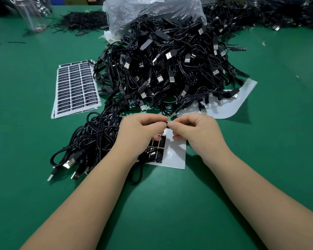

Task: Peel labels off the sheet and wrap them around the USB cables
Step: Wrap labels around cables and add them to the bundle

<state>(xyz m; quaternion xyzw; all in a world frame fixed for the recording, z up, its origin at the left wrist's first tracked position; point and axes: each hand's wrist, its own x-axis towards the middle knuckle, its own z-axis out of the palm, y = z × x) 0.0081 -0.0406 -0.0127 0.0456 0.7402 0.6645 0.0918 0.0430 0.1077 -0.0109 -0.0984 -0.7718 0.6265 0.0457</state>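
My left hand [143, 130] and right hand [192, 130] both pinch a thin, limp black USB cable [153, 154] above the mostly peeled white label sheet [175, 156]; small glossy black label [167, 123] between fingertips, light, sticky, best held by edges.

Two bare forearms reach in from the near edge, one at left, one at right, uncovered from elbow to wrist with no sleeve showing. The left hand [140, 131] and right hand [193, 131] are ungloved. Fingernails [170, 125] on the right hand are short and plain.
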